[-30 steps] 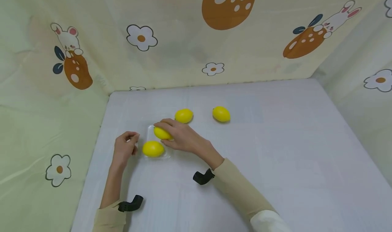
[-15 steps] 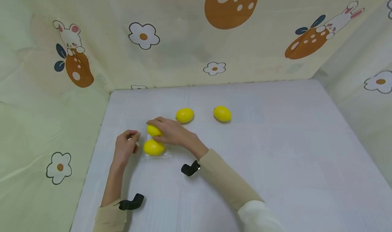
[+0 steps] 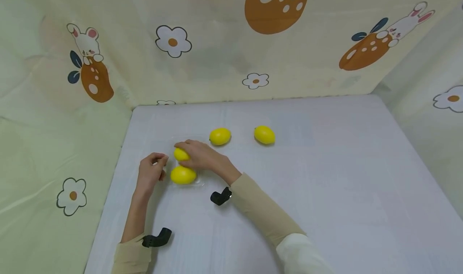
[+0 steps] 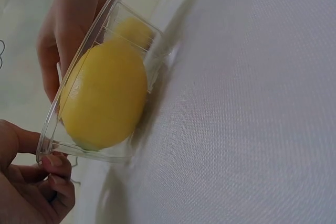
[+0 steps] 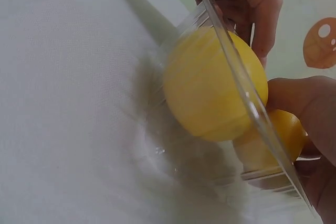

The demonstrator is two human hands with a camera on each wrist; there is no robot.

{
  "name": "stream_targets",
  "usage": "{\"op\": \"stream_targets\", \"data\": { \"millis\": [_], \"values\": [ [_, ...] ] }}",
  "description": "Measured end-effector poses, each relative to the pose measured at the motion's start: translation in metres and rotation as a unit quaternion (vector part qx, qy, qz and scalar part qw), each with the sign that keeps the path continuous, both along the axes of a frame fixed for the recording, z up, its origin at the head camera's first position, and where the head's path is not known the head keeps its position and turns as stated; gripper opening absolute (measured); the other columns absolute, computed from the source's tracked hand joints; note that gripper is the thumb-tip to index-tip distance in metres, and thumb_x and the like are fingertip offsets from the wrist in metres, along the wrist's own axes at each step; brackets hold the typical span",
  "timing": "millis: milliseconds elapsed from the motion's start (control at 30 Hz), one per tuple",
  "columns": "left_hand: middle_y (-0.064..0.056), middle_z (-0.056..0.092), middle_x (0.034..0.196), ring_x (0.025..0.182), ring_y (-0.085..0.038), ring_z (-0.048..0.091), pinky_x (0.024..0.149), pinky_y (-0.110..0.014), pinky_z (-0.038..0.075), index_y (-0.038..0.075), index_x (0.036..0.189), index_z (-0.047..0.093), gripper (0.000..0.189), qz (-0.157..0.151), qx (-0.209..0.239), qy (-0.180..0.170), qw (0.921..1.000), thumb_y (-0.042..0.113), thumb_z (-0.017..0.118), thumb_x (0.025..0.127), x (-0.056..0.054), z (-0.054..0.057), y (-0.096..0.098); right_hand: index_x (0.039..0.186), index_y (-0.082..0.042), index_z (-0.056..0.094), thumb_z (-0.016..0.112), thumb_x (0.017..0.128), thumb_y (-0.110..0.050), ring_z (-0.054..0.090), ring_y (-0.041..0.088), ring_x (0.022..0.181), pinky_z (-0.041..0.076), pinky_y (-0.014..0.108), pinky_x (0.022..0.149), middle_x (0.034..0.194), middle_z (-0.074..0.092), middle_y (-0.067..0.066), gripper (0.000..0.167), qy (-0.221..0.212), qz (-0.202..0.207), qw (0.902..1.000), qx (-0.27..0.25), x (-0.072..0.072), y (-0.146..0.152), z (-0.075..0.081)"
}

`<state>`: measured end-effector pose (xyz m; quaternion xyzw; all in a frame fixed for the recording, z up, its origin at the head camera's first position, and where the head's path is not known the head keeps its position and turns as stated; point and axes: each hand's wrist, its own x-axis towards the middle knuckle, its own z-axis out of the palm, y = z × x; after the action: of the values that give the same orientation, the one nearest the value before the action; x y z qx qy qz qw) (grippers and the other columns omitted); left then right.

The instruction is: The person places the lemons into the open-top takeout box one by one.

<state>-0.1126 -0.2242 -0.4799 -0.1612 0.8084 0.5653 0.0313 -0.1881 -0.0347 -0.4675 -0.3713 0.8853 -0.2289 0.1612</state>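
My left hand point(image 3: 151, 171) pinches the left rim of a clear plastic tray point(image 4: 118, 153) between thumb and curled fingers; my right hand point(image 3: 202, 155) reaches in from the right and grips the held lemon point(image 3: 181, 154), thumb on its near side and fingers over the far side; this lemon is within the far part of the tray, seen through the clear wall from my left wrist, though I cannot tell whether it rests on the bottom.

The near lemon point(image 3: 183, 175) lies in the near part of the same tray, just beside my right thumb; two more lie outside on the white tabletop point(image 3: 325, 185), the middle lemon point(image 3: 220, 136) near the tray's far right corner, the rightmost lemon point(image 3: 264, 134) farther right, well apart from it; a beige sleeve point(image 3: 265, 209) covers my right forearm; a cream cloth point(image 3: 213, 57) printed with flowers and rabbits hangs beyond the far edge.
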Motion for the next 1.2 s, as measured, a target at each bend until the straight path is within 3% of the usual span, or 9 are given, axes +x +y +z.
{"op": "stream_targets", "data": {
  "millis": [500,900,1200],
  "values": [
    [-0.015,0.057,0.095,0.047,-0.01,0.047,0.049,-0.022,0.042,-0.008,0.121,0.061,0.031,0.002,-0.007,-0.003,1.0,0.017,0.058,0.105,-0.002,0.001,0.004,0.157,-0.009,0.042,0.056,0.107,-0.035,0.055,0.025,0.134,0.044,0.036,0.114,0.15,0.054,0.013,0.058,-0.002,0.018,0.9996,0.022,-0.001,-0.006,-0.004],
    [-0.013,0.058,0.094,0.046,-0.009,0.048,0.05,-0.022,0.043,-0.009,0.122,0.06,0.033,-0.003,-0.009,-0.004,0.9999,0.018,0.059,0.104,0.0,0.001,0.002,0.152,-0.012,0.05,0.053,0.108,-0.036,0.052,0.025,0.139,0.041,0.038,0.117,0.151,0.054,0.01,0.05,0.012,0.018,0.9996,0.015,0.007,-0.007,-0.006],
    [-0.014,0.057,0.093,0.045,-0.009,0.046,0.048,-0.022,0.042,-0.009,0.121,0.061,0.031,0.002,-0.015,0.001,0.9999,0.017,0.059,0.104,0.001,-0.003,0.001,0.148,-0.013,0.054,0.054,0.107,-0.035,0.056,0.025,0.132,0.05,0.038,0.108,0.148,0.056,0.008,0.047,0.057,0.017,0.9982,0.012,0.013,0.0,-0.004]
  ]
}}
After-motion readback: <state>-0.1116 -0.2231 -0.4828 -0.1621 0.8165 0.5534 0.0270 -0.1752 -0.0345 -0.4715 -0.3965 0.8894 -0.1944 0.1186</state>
